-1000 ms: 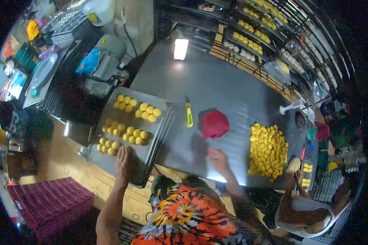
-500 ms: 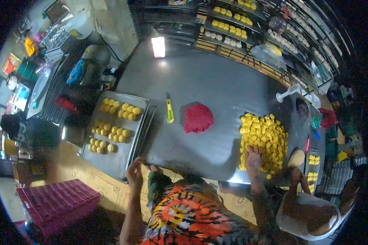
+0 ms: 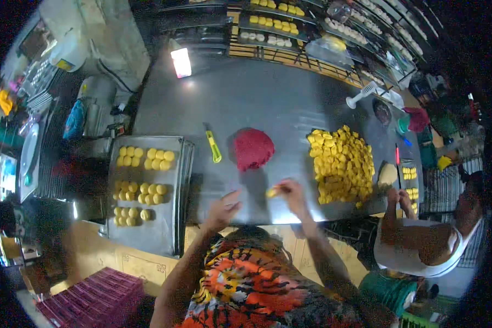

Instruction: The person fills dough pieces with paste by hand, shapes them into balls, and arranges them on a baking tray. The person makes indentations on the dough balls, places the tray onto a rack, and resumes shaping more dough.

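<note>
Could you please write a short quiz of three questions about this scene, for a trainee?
1. True or false: the right hand holds a yellow piece.
2. What lies between the tray and the red dough? A) a rolling pin B) a yellow-handled tool C) a cup
3. Fill in: the pile of yellow pieces lies to the ____ of the red dough.

Key:
1. True; the left hand is open and holds nothing.
2. B, the tool.
3. Right.
</note>
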Demonstrator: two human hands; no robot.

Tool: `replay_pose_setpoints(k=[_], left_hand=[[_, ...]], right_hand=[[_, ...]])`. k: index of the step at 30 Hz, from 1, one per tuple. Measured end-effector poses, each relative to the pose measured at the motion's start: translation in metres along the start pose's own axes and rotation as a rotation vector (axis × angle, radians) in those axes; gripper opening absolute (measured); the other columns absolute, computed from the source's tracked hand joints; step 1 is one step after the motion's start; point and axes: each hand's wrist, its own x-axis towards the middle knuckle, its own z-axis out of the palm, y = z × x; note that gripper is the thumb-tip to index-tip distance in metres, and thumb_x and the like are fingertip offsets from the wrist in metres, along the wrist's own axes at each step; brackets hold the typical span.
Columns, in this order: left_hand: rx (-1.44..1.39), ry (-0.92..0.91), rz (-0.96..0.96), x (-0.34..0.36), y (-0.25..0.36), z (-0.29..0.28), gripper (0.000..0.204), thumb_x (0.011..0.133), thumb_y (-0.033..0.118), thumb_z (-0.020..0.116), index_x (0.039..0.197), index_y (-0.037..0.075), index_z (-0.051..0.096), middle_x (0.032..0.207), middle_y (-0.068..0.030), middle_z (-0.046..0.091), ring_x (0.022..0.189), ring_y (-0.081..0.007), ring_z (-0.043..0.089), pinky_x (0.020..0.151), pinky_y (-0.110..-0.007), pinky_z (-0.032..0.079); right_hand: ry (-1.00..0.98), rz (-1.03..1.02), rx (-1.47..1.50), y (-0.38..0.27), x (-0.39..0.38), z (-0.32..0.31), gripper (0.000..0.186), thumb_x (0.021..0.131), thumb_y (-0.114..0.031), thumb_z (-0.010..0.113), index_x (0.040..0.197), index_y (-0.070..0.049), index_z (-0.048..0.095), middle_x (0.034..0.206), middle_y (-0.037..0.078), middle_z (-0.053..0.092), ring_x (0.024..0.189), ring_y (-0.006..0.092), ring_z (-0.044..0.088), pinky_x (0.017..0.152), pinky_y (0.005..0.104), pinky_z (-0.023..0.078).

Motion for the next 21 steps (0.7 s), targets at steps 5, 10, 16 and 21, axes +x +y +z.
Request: replay_pose_setpoints(k=[5, 10, 16, 21], left_hand=[[0.263, -0.077, -0.047, 0.006, -0.004, -0.030, 0.025, 0.090, 0.010, 0.066, 0.111, -0.003, 0.065, 0.102, -0.0098, 0.071, 0.087, -0.0165, 0.066, 0.079, -0.028, 0.052], [-0.234, 0.250, -0.144, -0.022, -0.013, -0.085, 0.024, 0.085, 0.012, 0.074, 0.100, -0.005, 0.065, 0.091, -0.0095, 0.069, 0.082, -0.0138, 0.065, 0.078, -0.030, 0.054], [-0.206, 0.321, -0.189, -0.049, -0.009, -0.082, 0.033, 0.086, 0.017, 0.075, 0.107, -0.005, 0.062, 0.088, -0.0072, 0.067, 0.077, -0.0144, 0.066, 0.068, -0.029, 0.053], [-0.289, 0.319, -0.222, -0.062, -0.014, -0.050, 0.029, 0.090, 0.025, 0.072, 0.096, -0.003, 0.065, 0.080, -0.0052, 0.065, 0.068, -0.0115, 0.063, 0.060, -0.026, 0.049]], right_hand=[[-0.328, 0.249, 0.247, -0.008, 0.024, 0.084, 0.018, 0.087, 0.000, 0.067, 0.105, 0.000, 0.066, 0.095, 0.009, 0.069, 0.086, 0.0160, 0.066, 0.079, 0.0287, 0.054], [0.376, -0.080, -0.536, 0.021, 0.071, 0.084, 0.028, 0.086, -0.018, 0.070, 0.109, -0.002, 0.066, 0.105, 0.015, 0.067, 0.095, 0.0280, 0.064, 0.080, 0.0375, 0.053], [0.440, -0.254, -0.719, 0.023, 0.072, 0.097, 0.025, 0.085, -0.023, 0.070, 0.102, -0.005, 0.066, 0.105, 0.016, 0.064, 0.101, 0.0365, 0.059, 0.085, 0.0458, 0.049], [0.447, -0.345, -0.648, 0.034, 0.081, 0.088, 0.021, 0.085, -0.022, 0.070, 0.096, -0.004, 0.065, 0.102, 0.015, 0.064, 0.097, 0.0350, 0.061, 0.083, 0.0433, 0.050]])
